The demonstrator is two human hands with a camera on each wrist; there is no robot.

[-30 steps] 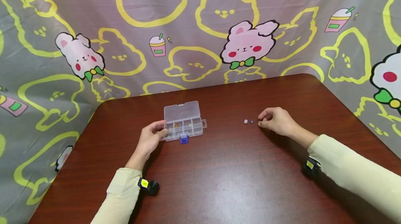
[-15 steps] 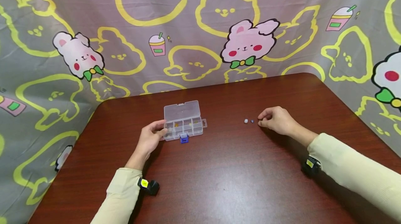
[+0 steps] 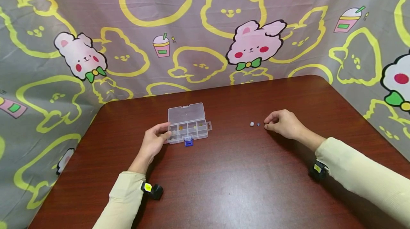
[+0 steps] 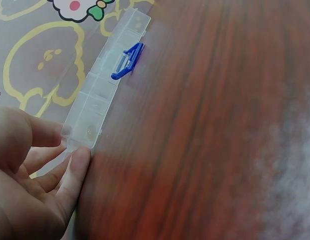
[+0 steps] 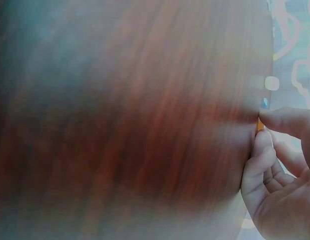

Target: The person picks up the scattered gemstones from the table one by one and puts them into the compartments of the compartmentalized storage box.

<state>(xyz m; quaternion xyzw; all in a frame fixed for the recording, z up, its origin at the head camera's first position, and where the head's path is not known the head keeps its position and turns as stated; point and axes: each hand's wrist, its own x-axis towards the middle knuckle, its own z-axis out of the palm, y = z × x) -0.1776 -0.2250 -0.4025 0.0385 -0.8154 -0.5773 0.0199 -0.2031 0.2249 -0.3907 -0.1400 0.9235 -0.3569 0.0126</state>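
My left hand grips the left end of a clear plastic compartment box, thumb at the front and fingers behind. Its lid stands raised at the back, and a blue latch hangs on the front. Inside are a few small pieces, one of them amber. Over to the right, my right hand pinches a small orange bead between thumb and fingertip, low at the table. Left of those fingertips lie a small blue bead and a larger white bead.
Both hands work over a dark reddish-brown wooden table with a rounded far corner. A patterned curtain hangs right behind the table's far edge and along its sides. The box's hanging tab sticks out to the right.
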